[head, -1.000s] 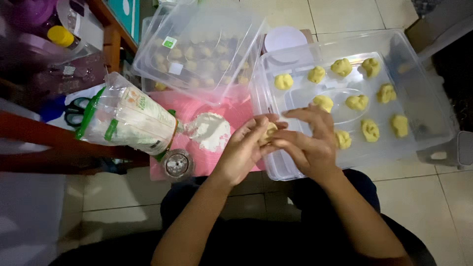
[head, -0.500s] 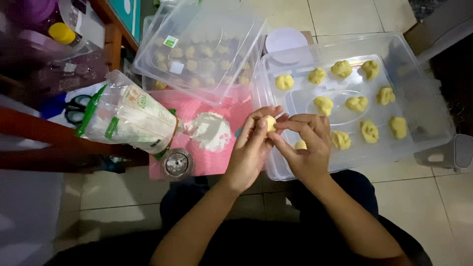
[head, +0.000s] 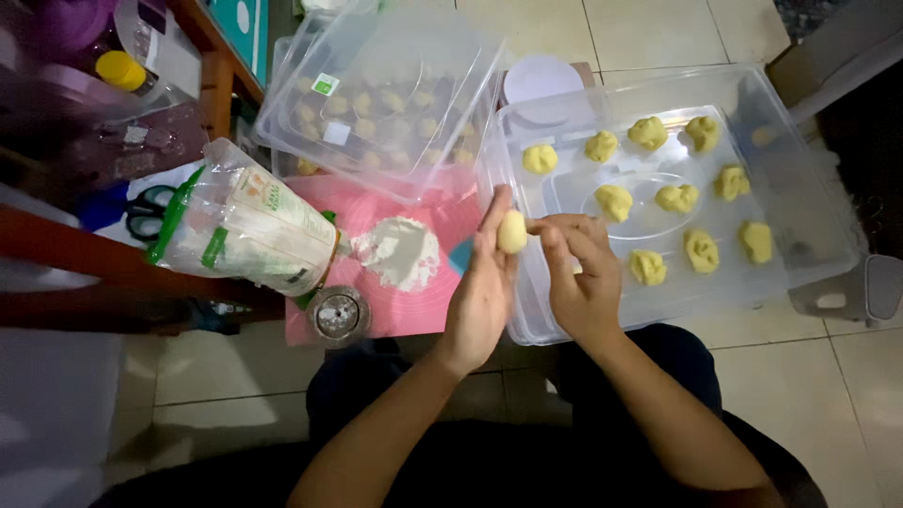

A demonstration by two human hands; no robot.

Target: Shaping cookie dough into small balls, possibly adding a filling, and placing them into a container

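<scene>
A clear plastic flour bag with green trim and a pale printed label lies on its side at left centre. Above centre, a clear lidded box bears a small green sticker and a white one.

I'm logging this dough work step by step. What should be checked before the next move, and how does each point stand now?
1. Dough ball held: ok, pinched between left hand and right hand fingers.
2. Ball smooth all round: cannot tell, one side shows.
3. Free space in the clear tray: ok, bare patches between the yellow dough pieces.
4. Flour pile within reach on the pink mat: ok.
5. Flour bag closed: cannot tell.
</scene>
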